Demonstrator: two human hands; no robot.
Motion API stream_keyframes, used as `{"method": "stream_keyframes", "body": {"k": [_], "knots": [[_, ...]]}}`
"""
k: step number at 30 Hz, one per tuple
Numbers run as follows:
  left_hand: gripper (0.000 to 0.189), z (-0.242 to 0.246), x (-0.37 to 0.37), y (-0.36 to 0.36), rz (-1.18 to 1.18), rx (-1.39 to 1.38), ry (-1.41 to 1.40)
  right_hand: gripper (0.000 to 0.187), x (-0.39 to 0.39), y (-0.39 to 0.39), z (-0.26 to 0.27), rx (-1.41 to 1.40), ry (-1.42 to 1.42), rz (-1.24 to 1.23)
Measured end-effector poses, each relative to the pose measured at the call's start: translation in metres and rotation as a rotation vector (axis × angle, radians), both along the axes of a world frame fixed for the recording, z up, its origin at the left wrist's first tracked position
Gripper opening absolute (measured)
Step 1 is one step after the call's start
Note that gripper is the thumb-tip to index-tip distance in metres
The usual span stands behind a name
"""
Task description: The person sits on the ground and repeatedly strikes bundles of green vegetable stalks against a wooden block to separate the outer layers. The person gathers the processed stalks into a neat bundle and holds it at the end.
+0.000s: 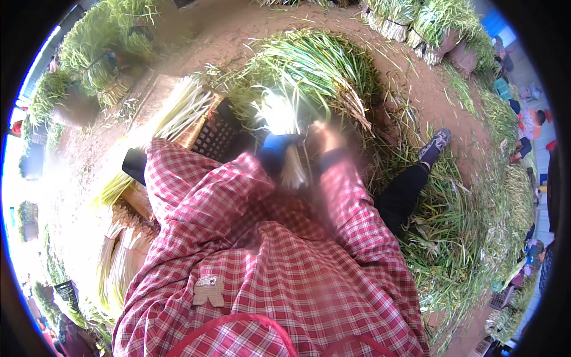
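My left hand (276, 147), in a blue glove, is closed around a bunch of pale stalks (293, 167). The bunch sticks out on both sides of the glove, and its far end is washed out by glare. Just right of it is my bare right hand (329, 136), blurred, with its fingers bent. A thin strand (306, 156) runs down between the two hands; whether the right fingers hold it is unclear. Beyond both hands lies a large heap of long green-leaved stalks (312, 62), their brownish root ends pointing toward the lower right.
A black plastic crate (218, 134) stands left of my hands, beside a pile of trimmed pale stalks (183, 109). Tied pale bundles (118, 263) lie lower left. Loose leaves (441, 241) cover the ground around my outstretched leg (403, 192). Stacked green bundles (397, 22) stand farther off.
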State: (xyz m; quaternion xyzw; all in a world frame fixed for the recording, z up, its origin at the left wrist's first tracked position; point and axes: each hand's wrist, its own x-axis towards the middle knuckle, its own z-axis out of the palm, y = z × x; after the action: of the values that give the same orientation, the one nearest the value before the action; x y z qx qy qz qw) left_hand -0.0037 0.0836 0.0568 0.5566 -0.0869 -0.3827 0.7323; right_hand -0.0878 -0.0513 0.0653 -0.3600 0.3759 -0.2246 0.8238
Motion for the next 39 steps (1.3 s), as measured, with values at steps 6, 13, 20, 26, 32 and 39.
{"method": "stream_keyframes", "body": {"k": [6, 13, 20, 26, 32, 39], "knots": [[0.016, 0.008, 0.030, -0.002, 0.068, -0.108, -0.007, 0.022, -0.080, 0.028, 0.013, -0.886, 0.249, 0.835], [0.026, 0.009, -0.013, 0.001, -0.035, -0.023, 0.316, 0.032, -0.081, 0.059, -0.005, -1.360, 0.470, 0.369], [0.032, 0.050, 0.037, -0.004, 0.145, -0.292, 0.180, 0.024, -0.090, -0.016, -0.058, -0.463, 0.367, 0.217], [0.021, -0.021, 0.044, -0.009, 0.166, -0.067, 0.248, 0.049, -0.041, -0.107, -0.121, -0.932, 1.174, 0.619], [0.016, -0.071, 0.020, -0.012, 0.065, 0.209, 0.148, 0.030, -0.029, -0.058, -0.072, -0.911, 0.902, 0.429], [0.019, -0.013, -0.001, -0.017, -0.067, 0.063, 0.254, 0.020, -0.080, 0.027, -0.028, -0.544, 0.507, 0.509]]}}
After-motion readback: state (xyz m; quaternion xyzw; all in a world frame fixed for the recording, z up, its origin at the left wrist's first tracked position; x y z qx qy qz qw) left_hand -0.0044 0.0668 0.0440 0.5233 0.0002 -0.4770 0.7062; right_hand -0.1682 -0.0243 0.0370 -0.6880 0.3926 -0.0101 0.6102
